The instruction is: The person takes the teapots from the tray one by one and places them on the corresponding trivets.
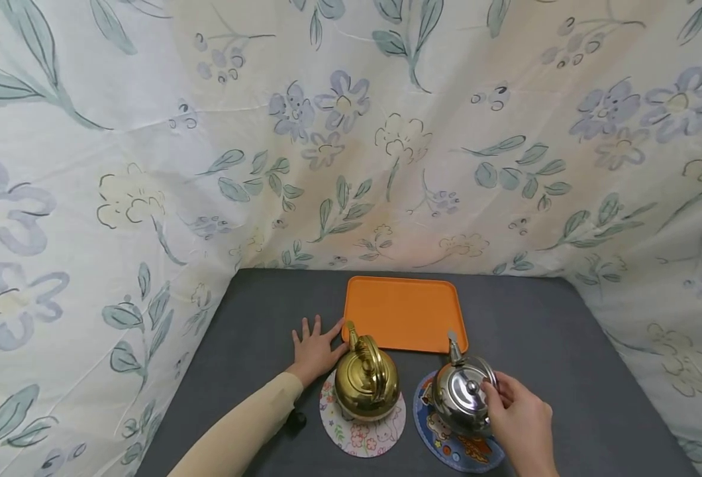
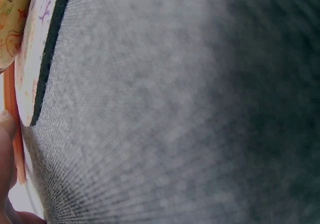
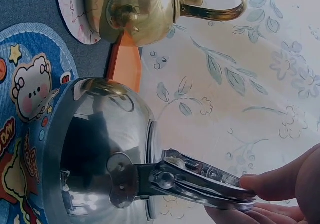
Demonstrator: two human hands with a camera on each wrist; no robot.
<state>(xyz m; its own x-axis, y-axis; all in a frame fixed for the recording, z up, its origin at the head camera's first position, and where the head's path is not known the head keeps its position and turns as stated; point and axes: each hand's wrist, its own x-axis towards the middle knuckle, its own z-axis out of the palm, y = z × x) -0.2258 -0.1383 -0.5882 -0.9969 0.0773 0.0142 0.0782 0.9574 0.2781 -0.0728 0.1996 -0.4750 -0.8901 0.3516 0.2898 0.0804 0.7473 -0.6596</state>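
Observation:
My right hand (image 1: 524,417) pinches the raised handle of a silver kettle (image 1: 455,401) between thumb and fingers. That kettle stands over the round blue mat (image 1: 455,454), its spout toward the orange tray (image 1: 404,311). In the right wrist view, the thumb (image 3: 272,186) presses the top of the folding metal handle (image 3: 200,179). My left hand (image 1: 318,351) is spread flat, fingertips by the tray's near left corner. Close to its right is a gold kettle (image 1: 351,387) on a round pink-and-white patterned mat (image 1: 365,444). Only part of the left hand (image 2: 6,159) shows in the left wrist view.
A dark grey cloth (image 1: 279,298) covers the table. Floral curtains (image 1: 351,165) surround it at the back and both sides. Beyond the two kettles lies the tray, its near edge close to both spouts. A small black object (image 1: 296,421) is beside the left sleeve (image 1: 255,414).

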